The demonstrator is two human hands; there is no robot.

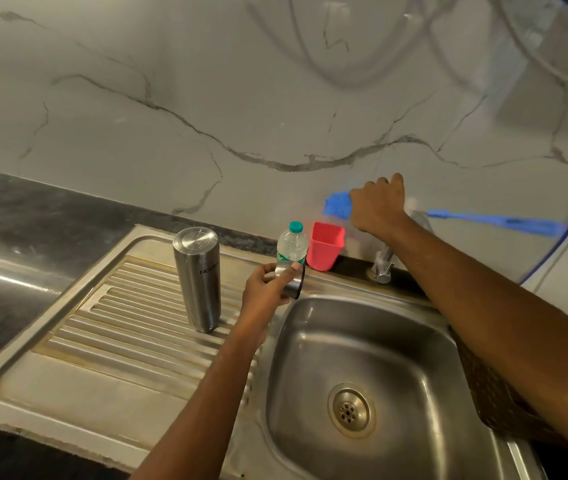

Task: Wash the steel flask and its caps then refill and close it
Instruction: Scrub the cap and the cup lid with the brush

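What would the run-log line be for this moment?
left hand: holds steel cap | right hand: raised by blue brush, grip unclear | steel flask: inverted on drainboard | sink basin: dry-looking

Silver flask [197, 278]; red cup [325, 245]; blue brush [493, 221]; white wall [206, 98] (grey marble veins); teal-capped bottle [291, 244].

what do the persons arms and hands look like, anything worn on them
Both forearms are bare from the frame edge to the wrist: no sleeves, gloves, watch or bracelets show. No rings can be made out on the left hand or the right hand. A dark patterned fabric with small light dots shows under the right forearm; whether it is clothing is unclear.
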